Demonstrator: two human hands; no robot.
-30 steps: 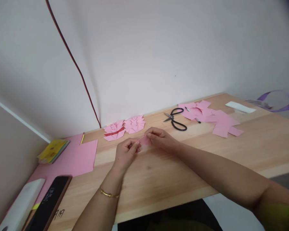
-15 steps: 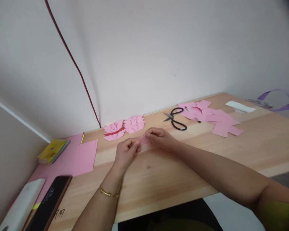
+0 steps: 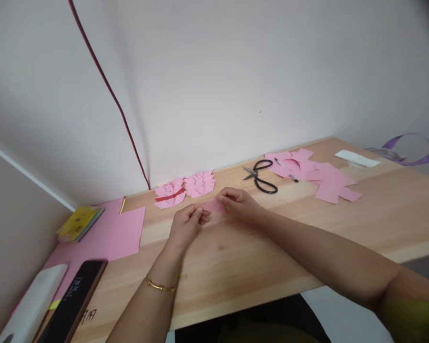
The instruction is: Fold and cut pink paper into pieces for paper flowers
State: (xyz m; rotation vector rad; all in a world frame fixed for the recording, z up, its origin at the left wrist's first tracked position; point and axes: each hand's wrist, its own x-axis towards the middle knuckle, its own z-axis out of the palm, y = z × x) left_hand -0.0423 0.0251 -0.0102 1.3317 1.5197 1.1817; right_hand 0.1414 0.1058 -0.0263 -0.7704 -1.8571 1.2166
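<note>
A small pink paper piece (image 3: 214,206) is sitting low over the wooden table, lying nearly flat with a fold along it. Its two ends are being pinched, and fingers are hiding much of it.

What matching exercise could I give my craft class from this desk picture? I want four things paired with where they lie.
Things:
1. scissors
2. small pink paper piece
3. purple ribbon
4. yellow paper pad

Places:
A. far right, beyond the table's edge
B. far left, beside the large pink sheet
C. pinched between the left hand and the right hand
D. flat on the table near the wall, left of the loose pink sheets

Pairs: 1-D, 2-C, 3-A, 4-B
</note>
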